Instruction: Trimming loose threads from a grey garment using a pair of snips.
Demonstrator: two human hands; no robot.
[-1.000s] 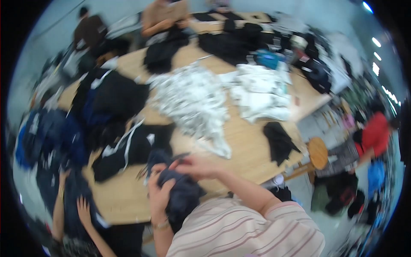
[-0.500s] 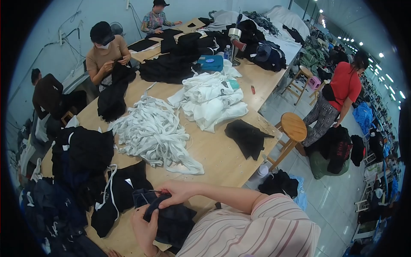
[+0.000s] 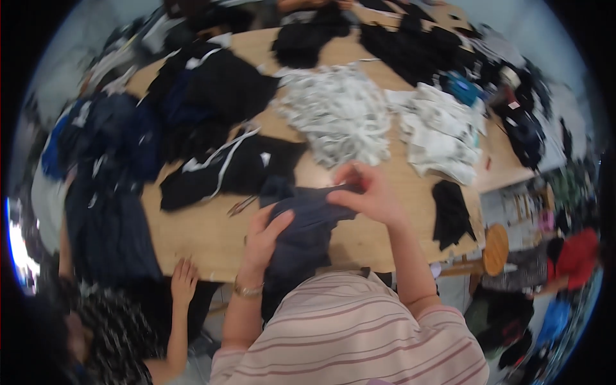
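A dark navy garment (image 3: 301,218) is stretched between my two hands at the near edge of the table, its lower part hanging toward my lap. My left hand (image 3: 264,240) grips its left side, thumb on top. My right hand (image 3: 372,196) pinches the upper right edge between thumb and fingers. Just left of the garment, a small pair of thread snips (image 3: 241,206) lies on the wood. Beyond it is a black garment (image 3: 250,168) with a white drawstring (image 3: 224,163). The picture is slightly blurred, so the garment's kind is unclear.
White fabric strips (image 3: 340,115) are heaped mid-table, beside folded white cloth (image 3: 443,131). Dark garments (image 3: 112,192) hang off the left edge. A co-worker's hand (image 3: 184,279) rests on the table at near left. A wooden stool (image 3: 495,250) stands at right.
My view has swung left, and the scene shifts right. My hands have moved apart, spreading the garment. The snips, seemingly at my right hand before, now lie on the table.
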